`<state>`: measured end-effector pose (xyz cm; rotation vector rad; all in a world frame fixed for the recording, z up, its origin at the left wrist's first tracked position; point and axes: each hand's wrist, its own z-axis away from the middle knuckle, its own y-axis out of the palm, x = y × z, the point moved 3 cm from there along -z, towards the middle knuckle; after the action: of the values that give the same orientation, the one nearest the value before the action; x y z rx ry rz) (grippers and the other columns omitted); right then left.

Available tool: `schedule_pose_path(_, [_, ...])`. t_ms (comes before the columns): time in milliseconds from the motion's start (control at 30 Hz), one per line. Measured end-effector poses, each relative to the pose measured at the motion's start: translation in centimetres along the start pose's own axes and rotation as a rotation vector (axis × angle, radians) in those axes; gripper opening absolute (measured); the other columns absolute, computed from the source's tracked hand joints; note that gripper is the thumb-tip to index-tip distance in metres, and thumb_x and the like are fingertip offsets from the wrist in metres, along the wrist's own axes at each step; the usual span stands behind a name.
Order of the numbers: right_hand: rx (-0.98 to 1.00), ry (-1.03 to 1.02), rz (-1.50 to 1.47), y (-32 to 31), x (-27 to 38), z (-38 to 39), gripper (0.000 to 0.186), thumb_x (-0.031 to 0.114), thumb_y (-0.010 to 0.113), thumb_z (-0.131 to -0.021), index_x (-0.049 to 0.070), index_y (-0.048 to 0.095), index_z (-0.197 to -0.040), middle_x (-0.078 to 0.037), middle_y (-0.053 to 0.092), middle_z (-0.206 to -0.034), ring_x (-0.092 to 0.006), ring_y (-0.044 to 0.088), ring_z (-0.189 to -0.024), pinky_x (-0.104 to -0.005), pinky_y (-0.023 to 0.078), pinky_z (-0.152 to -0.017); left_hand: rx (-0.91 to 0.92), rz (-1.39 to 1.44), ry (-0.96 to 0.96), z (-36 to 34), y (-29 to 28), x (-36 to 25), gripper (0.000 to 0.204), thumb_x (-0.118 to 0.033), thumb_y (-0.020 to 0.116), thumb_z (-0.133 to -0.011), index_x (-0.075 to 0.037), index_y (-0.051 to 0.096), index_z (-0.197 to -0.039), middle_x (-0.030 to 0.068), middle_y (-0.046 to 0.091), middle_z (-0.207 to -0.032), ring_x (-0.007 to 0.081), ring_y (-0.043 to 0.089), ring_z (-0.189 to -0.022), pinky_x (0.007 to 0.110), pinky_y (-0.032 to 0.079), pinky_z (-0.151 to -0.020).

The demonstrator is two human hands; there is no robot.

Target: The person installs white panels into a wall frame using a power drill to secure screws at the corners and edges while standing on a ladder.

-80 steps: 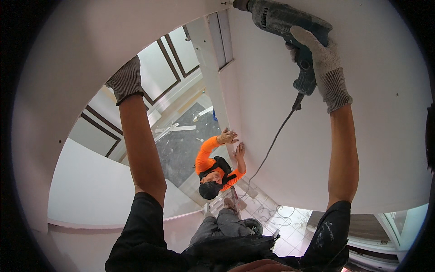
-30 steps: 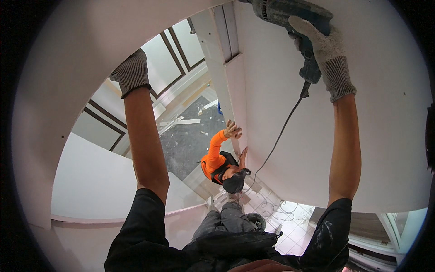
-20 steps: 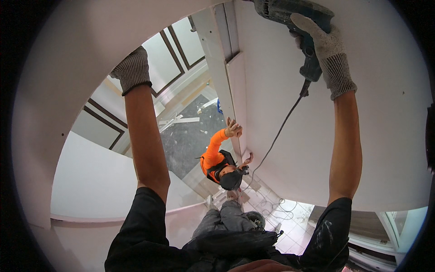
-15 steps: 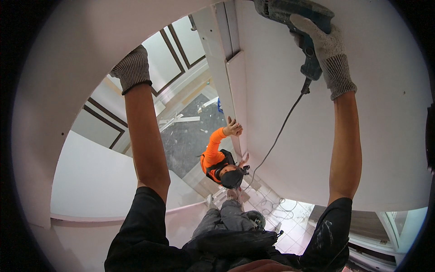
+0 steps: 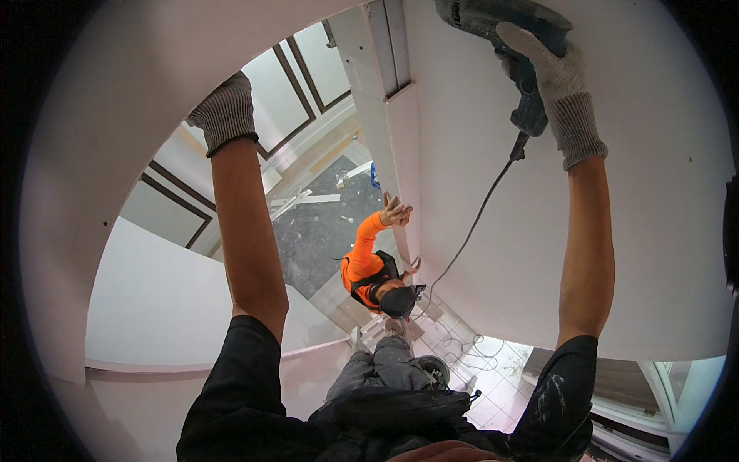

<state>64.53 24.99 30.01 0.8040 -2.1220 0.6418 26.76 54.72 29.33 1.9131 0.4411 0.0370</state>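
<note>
High on the right, my right hand (image 5: 560,85), in a pale knit work glove, is closed round the handle of a dusty dark-teal corded drill (image 5: 504,17). The upper frame edge cuts off part of the drill, so its bit is not visible. A black power cord (image 5: 486,202) hangs from the handle toward the floor. On the left, my gloved left hand (image 5: 225,114) is raised to the curved edge of a white panel (image 5: 146,69). That edge hides its fingers, so their grip is unclear.
Below me a co-worker in an orange top and black cap (image 5: 368,271) raises a hand beside a white upright board (image 5: 377,123). White offcuts (image 5: 308,199) litter the grey floor (image 5: 308,254). Cord loops lie on pale tiles (image 5: 504,377). A broad white wall (image 5: 647,231) stands at right.
The drill and my right hand have shifted very slightly right. The co-worker's raised fingers are more spread, and the body has moved slightly. My left hand stays at the panel edge.
</note>
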Motion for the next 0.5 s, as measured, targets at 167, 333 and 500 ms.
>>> schedule_pose_path(167, [-0.009,-0.021,0.068,-0.3,-2.2,-0.6,0.055,0.059,0.085,-0.083,0.010,0.078,-0.107,-0.005,0.077,-0.086,-0.0106,0.071,-0.073,-0.0263,0.058,-0.072,0.009,-0.026,0.005,-0.3,-0.1,0.0,0.047,-0.043,0.042,-0.111,-0.011,0.061,-0.140,0.0070,0.066,-0.134,0.0220,0.065,-0.124,0.039,0.060,-0.100])
schedule_pose_path(333, [0.080,-0.036,0.044,-0.7,-3.0,-1.1,0.055,0.058,0.087,-0.081,0.010,0.079,-0.107,-0.006,0.077,-0.085,-0.0109,0.072,-0.075,-0.0264,0.059,-0.073,0.054,0.070,-0.024,-0.1,0.0,0.1,0.049,-0.042,0.043,-0.113,-0.009,0.054,-0.148,0.0155,0.065,-0.134,0.0288,0.067,-0.123,0.040,0.060,-0.102])
schedule_pose_path(500, [-0.013,-0.012,0.079,-0.7,-3.7,-1.2,0.057,0.060,0.087,-0.081,0.010,0.079,-0.107,-0.004,0.078,-0.085,-0.0111,0.073,-0.075,-0.0264,0.059,-0.073,-0.016,0.026,0.019,-0.1,-0.4,0.5,0.049,-0.042,0.043,-0.113,-0.008,0.055,-0.147,0.0142,0.065,-0.135,0.0263,0.067,-0.123,0.043,0.061,-0.102])
